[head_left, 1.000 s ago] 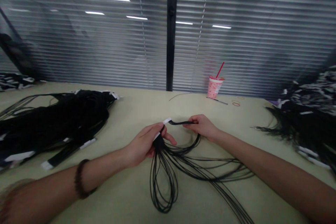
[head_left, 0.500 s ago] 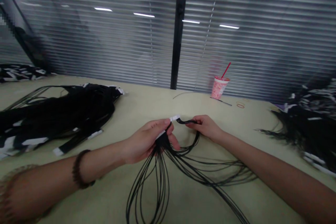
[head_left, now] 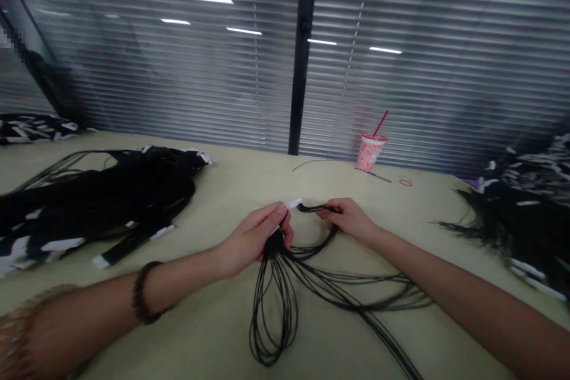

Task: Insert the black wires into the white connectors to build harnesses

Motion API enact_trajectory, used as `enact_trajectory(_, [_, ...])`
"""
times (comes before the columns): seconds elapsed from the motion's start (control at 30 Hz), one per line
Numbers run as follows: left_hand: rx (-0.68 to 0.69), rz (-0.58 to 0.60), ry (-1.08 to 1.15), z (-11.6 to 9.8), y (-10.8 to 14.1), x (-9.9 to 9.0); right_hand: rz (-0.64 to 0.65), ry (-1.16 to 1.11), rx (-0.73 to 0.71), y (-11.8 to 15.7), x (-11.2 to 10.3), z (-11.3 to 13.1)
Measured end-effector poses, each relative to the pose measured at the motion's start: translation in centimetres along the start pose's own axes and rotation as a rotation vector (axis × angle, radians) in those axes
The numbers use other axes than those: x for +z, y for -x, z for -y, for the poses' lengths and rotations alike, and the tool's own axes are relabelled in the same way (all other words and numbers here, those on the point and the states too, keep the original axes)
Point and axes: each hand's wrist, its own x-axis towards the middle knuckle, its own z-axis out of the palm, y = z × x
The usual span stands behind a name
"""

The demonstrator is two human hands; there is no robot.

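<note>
My left hand (head_left: 258, 237) is closed round the end of a black cable bundle (head_left: 275, 243), just above the table. A white connector (head_left: 294, 204) sticks out past its thumb and forefinger. My right hand (head_left: 350, 218) pinches a thinner strand of the same black wires, to the right of the connector. Between the hands the strand runs in a short curve. Below my left hand the wires hang in a narrow loop, and others fan out toward the lower right, passing beneath my right forearm.
A large pile of black cables (head_left: 111, 190) lies at the left, another pile (head_left: 525, 219) at the right. Toward the back stand a pink cup (head_left: 370, 152) with a red straw, a thin dark pen-like object (head_left: 374, 175) and rubber bands (head_left: 405, 181). Blinds rise behind the table.
The fingers of my left hand have curled in closer around the bundle. The hanging wire loop has swung right and become narrower. My right hand has hardly moved.
</note>
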Motion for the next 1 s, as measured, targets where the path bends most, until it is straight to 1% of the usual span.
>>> enact_trajectory(0.07, [0.01, -0.024, -0.026, 0.3, -0.1, -0.1, 0.019, -0.034, 0.002, 0.1, 0.0, 0.2])
enact_trajectory(0.13, [0.034, -0.049, -0.032, 0.5, -0.2, -0.2, 0.014, -0.11, 0.041, 0.1, 0.1, 0.5])
enact_trajectory(0.23, [0.074, -0.091, -0.034, 0.7, -0.1, -0.3, -0.038, -0.311, 0.183, 0.1, 0.0, 1.1])
enact_trajectory(0.3, [0.085, -0.116, -0.035, 0.8, -0.1, -0.3, -0.028, -0.475, 0.278, 0.1, -0.1, 1.6])
enact_trajectory(0.37, [0.093, -0.129, -0.012, 0.8, -0.1, -0.4, 0.077, -0.623, 0.349, 0.4, -0.2, 2.1])
enact_trajectory(0.5, [0.1, -0.093, 0.057, 1.0, -0.1, -0.5, 0.414, -0.886, 0.462, 1.5, 0.5, 3.3])
enact_trajectory(0.53, [0.101, -0.076, 0.069, 1.0, -0.1, -0.5, 0.464, -0.936, 0.474, 1.8, 0.7, 3.5])
enact_trajectory(0.57, [0.105, -0.063, 0.075, 1.0, -0.1, -0.5, 0.481, -0.975, 0.478, 2.0, 1.0, 3.6])
enact_trajectory(0.6, [0.108, -0.051, 0.075, 1.0, -0.1, -0.4, 0.467, -1.004, 0.478, 2.1, 1.3, 3.6])
enact_trajectory(0.63, [0.109, -0.043, 0.067, 1.0, -0.1, -0.4, 0.423, -1.03, 0.477, 2.1, 1.5, 3.5])
enact_trajectory(0.73, [0.088, -0.029, 0.003, 0.9, 0.1, -0.1, 0.246, -1.127, 0.498, 1.9, 2.1, 3.0])
enact_trajectory(0.83, [0.09, -0.044, -0.082, 0.5, 0.5, 0.2, 0.119, -1.208, 0.51, 1.7, 2.4, 2.7])
enact_trajectory(0.9, [0.113, -0.06, -0.146, 0.2, 0.6, 0.3, 0.087, -1.207, 0.501, 1.6, 2.5, 2.7])
enact_trajectory(1.0, [0.155, -0.072, -0.216, 0.0, 0.5, 0.2, 0.099, -1.168, 0.484, 1.6, 2.5, 2.8])
